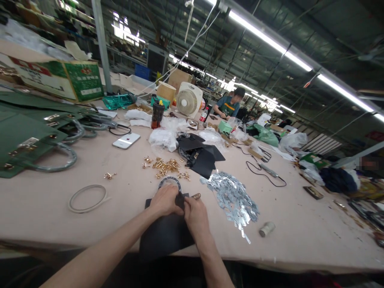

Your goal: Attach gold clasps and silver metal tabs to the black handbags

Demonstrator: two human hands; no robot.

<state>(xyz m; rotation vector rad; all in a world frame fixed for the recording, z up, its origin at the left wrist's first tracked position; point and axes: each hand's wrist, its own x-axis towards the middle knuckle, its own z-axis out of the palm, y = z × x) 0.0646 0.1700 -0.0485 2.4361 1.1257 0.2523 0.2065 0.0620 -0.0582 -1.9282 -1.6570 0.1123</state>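
A black bag panel (168,236) lies at the table's front edge, partly hanging over it. Closed on its upper part is my left hand (167,200), with a round plastic-wrapped handle (170,179) showing just beyond the fingers. My right hand (195,214) is closed beside it in a pinch, and a short rod with a brass-coloured end (196,196) sticks out of the fingers. Its other end is hidden. Gold-coloured metal fittings (167,166) lie in a pile past my hands. On the right spreads a heap of flat silver metal plates (231,194).
Black leather pieces (204,158) lie behind the fittings. A tape ring (87,199), a phone (126,141) and green bags (33,136) are on the left. A small roll (267,229) and a corded tool (267,170) stand right. Farther back are a fan (189,100) and a person (229,105).
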